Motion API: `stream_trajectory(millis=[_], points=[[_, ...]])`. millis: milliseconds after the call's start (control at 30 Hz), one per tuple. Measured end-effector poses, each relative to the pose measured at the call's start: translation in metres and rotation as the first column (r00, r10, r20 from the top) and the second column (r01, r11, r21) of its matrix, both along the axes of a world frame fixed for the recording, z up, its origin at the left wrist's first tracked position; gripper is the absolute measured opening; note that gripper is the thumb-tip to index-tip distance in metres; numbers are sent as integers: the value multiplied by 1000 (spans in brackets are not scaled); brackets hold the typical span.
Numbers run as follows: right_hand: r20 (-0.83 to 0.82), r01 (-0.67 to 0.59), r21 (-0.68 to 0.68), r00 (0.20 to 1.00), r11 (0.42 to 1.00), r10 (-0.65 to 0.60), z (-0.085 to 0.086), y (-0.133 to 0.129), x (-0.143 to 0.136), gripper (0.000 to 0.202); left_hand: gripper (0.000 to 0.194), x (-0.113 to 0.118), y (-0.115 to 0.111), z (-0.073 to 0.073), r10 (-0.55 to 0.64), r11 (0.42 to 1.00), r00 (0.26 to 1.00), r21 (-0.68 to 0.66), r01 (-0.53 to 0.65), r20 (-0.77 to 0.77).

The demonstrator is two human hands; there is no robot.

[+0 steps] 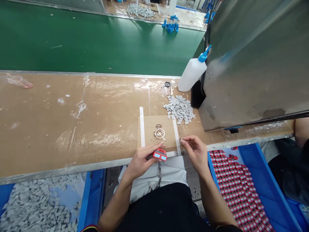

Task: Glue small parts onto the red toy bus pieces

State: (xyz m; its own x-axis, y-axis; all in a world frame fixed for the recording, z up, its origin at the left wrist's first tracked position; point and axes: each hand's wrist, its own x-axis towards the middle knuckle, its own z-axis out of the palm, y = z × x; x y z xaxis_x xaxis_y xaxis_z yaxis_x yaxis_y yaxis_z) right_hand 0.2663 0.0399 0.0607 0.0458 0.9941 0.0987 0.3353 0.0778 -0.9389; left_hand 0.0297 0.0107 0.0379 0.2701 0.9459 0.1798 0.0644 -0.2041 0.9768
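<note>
My left hand [138, 162] grips a small red toy car body [160, 154] with pale blue windows, just over the table's front edge. To its right, my right hand [196, 153] is closed in a pinch, with a tiny pale bit at the fingertips, too small to name. Between and beyond the hands lies a cardboard mat [151, 124] held by white tape strips. On it sits a small clear ring-shaped dish [159, 133] with a thin white stick across it. A heap of small grey plastic pieces [180, 109] lies behind my right hand.
A white squeeze bottle [193, 74] with a blue nozzle stands beside a large metal housing [253, 64]. Blue bins flank me: grey pieces [36, 206] at left, rows of red car bodies [241, 193] at right. Beyond the table runs a green conveyor belt [84, 42]. Another person sits at far right.
</note>
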Motion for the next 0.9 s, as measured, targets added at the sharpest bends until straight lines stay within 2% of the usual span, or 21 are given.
stream_trajectory(millis=[100, 200, 300, 400, 667, 900], points=[[-100, -145, -32, 985, 989, 141, 12, -11, -12, 16, 51, -1, 0, -1, -40, 999, 999, -24, 41, 25], [-91, -319, -41, 945, 947, 314, 23, -13, -22, 6, 52, 0, -1, -1, -39, 991, 994, -123, 51, 101], [-55, -395, -27, 918, 918, 393, 27, -9, -29, 12, 43, 1, -3, -1, -5, 972, 984, -229, 46, 177], [-26, -399, -44, 917, 916, 398, 26, -7, -33, 14, 30, 2, -5, -2, 17, 967, 982, -254, 32, 186], [99, -408, -50, 906, 911, 411, 26, -6, -35, 13, 31, 0, -6, -10, 56, 988, 997, -148, -47, 62], [243, -432, -92, 864, 897, 441, 36, -11, -36, 15, 28, 2, -6, -5, 67, 998, 993, -9, -68, -100]])
